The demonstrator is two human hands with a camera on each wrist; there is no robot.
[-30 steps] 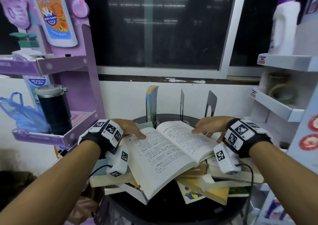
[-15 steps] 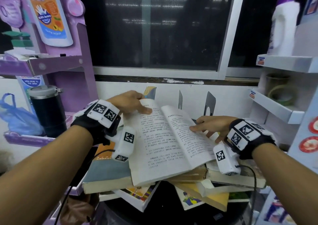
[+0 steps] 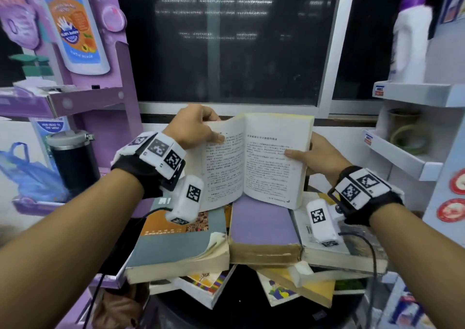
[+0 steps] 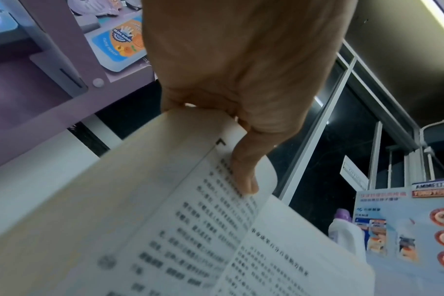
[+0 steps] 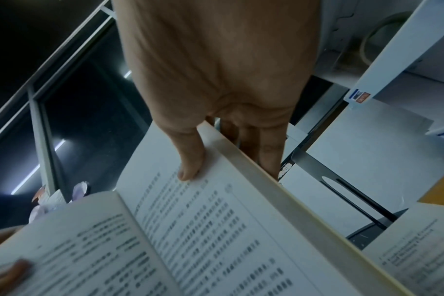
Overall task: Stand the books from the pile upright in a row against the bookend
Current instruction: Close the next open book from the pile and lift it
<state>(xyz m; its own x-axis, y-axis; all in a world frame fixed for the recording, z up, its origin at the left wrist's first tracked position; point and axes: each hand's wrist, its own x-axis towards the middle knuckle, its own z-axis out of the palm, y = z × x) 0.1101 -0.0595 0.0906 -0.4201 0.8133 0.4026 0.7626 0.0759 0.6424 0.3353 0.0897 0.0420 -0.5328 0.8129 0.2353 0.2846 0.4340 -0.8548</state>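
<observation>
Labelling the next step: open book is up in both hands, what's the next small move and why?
Probably close it. The open book is held above the pile, left hand and right hand each pinching a side, pages spread. It can't stand in a row like that.

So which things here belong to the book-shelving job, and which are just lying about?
Part of the job:
- open book, held by the left hand and right hand
- pile of books
- bookend

Just lying about:
- black flask
- blue bag
- white bottle
- purple shelf
</observation>
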